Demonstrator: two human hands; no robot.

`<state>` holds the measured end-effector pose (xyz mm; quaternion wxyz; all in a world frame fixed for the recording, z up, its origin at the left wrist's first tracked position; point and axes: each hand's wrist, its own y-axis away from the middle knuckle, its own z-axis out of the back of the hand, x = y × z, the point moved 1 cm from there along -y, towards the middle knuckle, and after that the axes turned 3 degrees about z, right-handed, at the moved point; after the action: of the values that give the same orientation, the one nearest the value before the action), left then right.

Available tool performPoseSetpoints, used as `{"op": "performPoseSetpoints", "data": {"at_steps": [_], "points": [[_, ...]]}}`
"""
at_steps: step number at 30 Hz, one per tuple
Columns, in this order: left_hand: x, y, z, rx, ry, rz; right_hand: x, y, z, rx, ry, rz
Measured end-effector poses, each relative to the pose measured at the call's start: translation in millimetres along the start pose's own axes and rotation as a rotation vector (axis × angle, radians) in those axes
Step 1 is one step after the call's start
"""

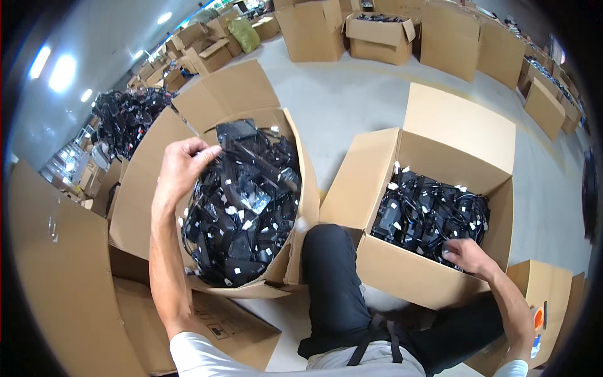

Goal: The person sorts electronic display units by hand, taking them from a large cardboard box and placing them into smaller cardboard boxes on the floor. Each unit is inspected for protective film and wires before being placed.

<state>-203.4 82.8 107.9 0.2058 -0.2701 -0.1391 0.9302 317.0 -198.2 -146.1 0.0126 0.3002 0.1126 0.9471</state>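
Note:
My left hand (186, 162) is raised over the left side of an open cardboard box (308, 195), thumb and fingers pinched together at the edge of the black parts. Whatever is between its fingertips blends into the black pile (242, 207) of plastic pieces with white connectors and labels. To the right, my right hand (468, 256) reaches over the near wall of a second open box (427, 267). Its fingers curl in against black box-shaped units with cables (433, 213) and white plugs. What those fingers grip is hidden.
Between the boxes is my bent knee (330, 264). A roll of orange tape (537, 317) is by a carton at lower right. Flattened cardboard (188, 320) lies at lower left. A heap of black parts (125, 119) rises behind the left box; more cartons (380, 41) line the back.

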Motion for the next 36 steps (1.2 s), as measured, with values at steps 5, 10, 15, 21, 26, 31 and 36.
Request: {"op": "performPoseSetpoints", "data": {"at_steps": [5,10,15,21,26,31,36], "points": [[-96,34,-33,0.126,-0.068,-0.197,157,-40,37,-0.380,-0.315,0.494],[-181,64,-82,0.240,-0.188,-0.630,262,-71,28,-0.405,-0.504,0.726],[-212,69,-131,0.267,-0.121,-0.815,220,-73,-11,-0.274,-0.723,0.424],[-219,60,-176,0.134,0.273,-0.964,176,-43,-19,-0.293,-0.800,0.116],[-185,104,-189,0.158,1.218,-0.399,139,0,9,-0.230,-1.312,-0.066],[-202,147,-256,0.340,0.936,-0.519,129,17,7,-0.269,-1.290,-0.182],[-189,145,-286,0.032,1.389,0.393,112,41,40,-0.528,-1.555,-0.058]]}}
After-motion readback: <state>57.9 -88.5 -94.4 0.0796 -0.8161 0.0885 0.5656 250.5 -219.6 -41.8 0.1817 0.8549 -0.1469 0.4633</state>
